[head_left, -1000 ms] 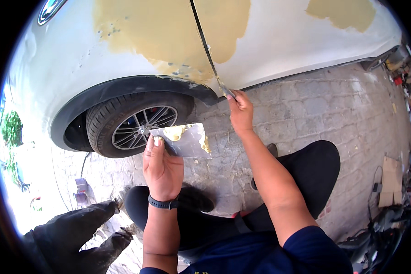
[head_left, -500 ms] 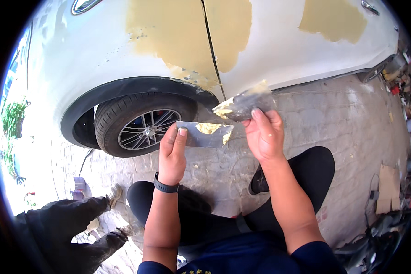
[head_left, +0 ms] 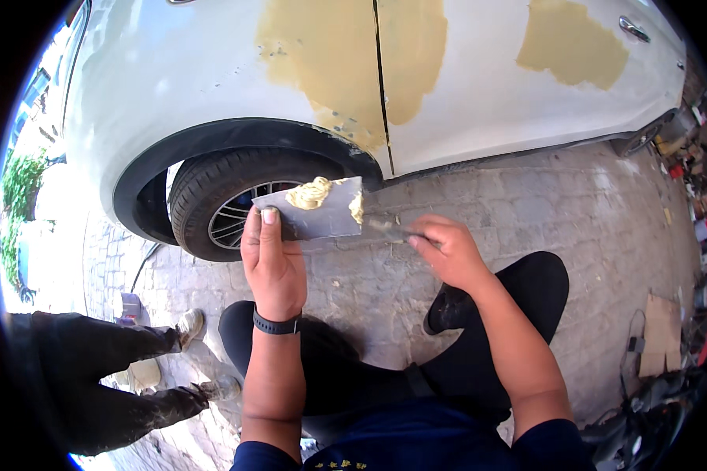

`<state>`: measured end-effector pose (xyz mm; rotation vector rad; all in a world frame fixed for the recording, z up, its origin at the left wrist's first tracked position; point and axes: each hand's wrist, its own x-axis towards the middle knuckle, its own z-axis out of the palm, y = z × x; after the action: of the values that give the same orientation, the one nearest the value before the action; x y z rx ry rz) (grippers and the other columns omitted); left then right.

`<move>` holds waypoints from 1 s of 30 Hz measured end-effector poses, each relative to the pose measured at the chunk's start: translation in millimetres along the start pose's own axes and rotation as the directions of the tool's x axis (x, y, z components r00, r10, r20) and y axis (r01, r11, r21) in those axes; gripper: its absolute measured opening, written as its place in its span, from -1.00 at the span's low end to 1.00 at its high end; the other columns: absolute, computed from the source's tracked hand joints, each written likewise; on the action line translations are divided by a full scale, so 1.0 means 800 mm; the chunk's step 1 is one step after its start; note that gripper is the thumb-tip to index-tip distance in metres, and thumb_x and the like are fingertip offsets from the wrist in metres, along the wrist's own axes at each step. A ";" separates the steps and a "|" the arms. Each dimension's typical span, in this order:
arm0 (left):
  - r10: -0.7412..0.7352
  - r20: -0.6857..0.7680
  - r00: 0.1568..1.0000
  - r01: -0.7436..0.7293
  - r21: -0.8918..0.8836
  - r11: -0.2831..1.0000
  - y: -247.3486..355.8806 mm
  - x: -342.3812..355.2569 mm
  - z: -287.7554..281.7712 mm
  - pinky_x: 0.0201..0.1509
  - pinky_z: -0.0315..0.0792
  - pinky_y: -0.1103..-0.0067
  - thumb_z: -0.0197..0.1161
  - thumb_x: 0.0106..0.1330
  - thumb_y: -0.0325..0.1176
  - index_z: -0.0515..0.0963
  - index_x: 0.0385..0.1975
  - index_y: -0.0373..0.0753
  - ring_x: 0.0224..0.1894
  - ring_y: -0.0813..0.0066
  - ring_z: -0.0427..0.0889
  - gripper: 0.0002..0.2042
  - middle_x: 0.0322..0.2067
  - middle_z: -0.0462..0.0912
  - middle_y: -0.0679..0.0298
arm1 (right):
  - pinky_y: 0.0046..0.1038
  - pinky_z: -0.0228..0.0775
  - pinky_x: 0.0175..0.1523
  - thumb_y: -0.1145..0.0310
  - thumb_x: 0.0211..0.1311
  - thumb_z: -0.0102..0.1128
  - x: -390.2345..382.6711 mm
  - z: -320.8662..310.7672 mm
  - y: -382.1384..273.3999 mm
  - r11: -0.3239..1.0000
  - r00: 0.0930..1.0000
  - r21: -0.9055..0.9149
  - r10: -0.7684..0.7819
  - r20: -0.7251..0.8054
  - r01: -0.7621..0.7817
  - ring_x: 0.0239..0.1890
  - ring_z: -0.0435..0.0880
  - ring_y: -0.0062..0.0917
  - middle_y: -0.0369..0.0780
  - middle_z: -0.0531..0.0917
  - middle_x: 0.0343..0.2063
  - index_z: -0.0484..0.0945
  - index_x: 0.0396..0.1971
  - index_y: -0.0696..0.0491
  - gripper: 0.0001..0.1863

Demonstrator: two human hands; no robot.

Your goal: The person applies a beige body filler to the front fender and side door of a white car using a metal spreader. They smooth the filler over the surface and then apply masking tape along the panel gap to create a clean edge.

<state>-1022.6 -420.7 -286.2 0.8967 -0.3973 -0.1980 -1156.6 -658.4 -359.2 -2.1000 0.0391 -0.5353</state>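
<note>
My left hand (head_left: 275, 271) pinches a flat grey putty board (head_left: 326, 220) by its lower left corner, thumb on top. A thick lump of pale yellow putty (head_left: 309, 194) lies along the board's far edge, and a smaller smear clings to its right edge. Just right of the board, my right hand (head_left: 452, 255) grips a thin putty spreader (head_left: 390, 229), seen nearly edge-on and blurred. Its tip is close to the board's right edge; I cannot tell whether they touch. Ahead stands a white car (head_left: 188, 86) with tan filler patches (head_left: 314, 55) across its fender and door.
The car's front wheel (head_left: 200, 204) is just beyond my left hand. Another person's dark trousers (head_left: 94, 361) and shoes are at the lower left. Grey paving (head_left: 518, 212) lies below. Cardboard (head_left: 660, 334) and assorted clutter line the right side.
The spreader has dropped from above the board to its right side and turned from face-on to edge-on. The board has shifted left and slightly up, its putty now gathered into a thicker lump.
</note>
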 end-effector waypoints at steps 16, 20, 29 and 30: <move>-0.102 -0.043 0.994 0.101 -0.031 0.994 -0.039 0.006 -0.040 0.38 0.39 0.38 0.06 0.63 -0.43 0.52 0.22 -0.30 0.22 0.45 0.59 -0.73 0.16 0.66 0.26 | -0.21 0.55 -0.11 0.41 0.35 0.28 0.085 0.115 0.182 0.948 0.800 -0.115 0.180 -0.572 -0.296 -0.22 0.72 -0.13 -0.11 0.73 -0.22 0.77 -0.10 0.09 -0.80; -0.106 -0.035 0.994 0.105 -0.029 0.994 -0.045 0.007 -0.038 0.38 0.39 0.38 0.07 0.63 -0.44 0.52 0.21 -0.31 0.21 0.46 0.60 -0.74 0.14 0.67 0.26 | -0.22 0.56 -0.09 0.41 0.36 0.26 0.082 0.144 0.179 0.944 0.791 -0.176 0.123 -0.599 -0.280 -0.20 0.72 -0.13 -0.14 0.73 -0.17 0.76 -0.04 0.06 -0.76; -0.090 -0.029 0.996 0.089 -0.014 0.996 -0.048 0.003 -0.037 0.40 0.37 0.40 0.06 0.64 -0.42 0.52 0.20 -0.34 0.21 0.47 0.59 -0.74 0.14 0.67 0.25 | -0.23 0.56 -0.06 0.40 0.38 0.24 0.080 0.177 0.174 0.933 0.719 -0.139 0.156 -0.677 -0.333 -0.14 0.72 -0.15 -0.15 0.71 -0.13 0.75 0.01 0.05 -0.74; -0.094 -0.033 0.995 0.094 -0.010 0.996 -0.048 0.002 -0.038 0.40 0.37 0.40 0.06 0.64 -0.42 0.53 0.20 -0.34 0.21 0.47 0.59 -0.74 0.14 0.67 0.25 | -0.22 0.56 -0.05 0.40 0.38 0.24 0.079 0.176 0.174 0.929 0.720 -0.140 0.165 -0.674 -0.343 -0.13 0.72 -0.15 -0.15 0.71 -0.13 0.74 0.01 0.05 -0.74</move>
<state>-1008.4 -423.1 -333.0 0.9096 -0.3236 -0.2706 -1020.4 -639.6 -515.1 -1.9963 0.8408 -1.1200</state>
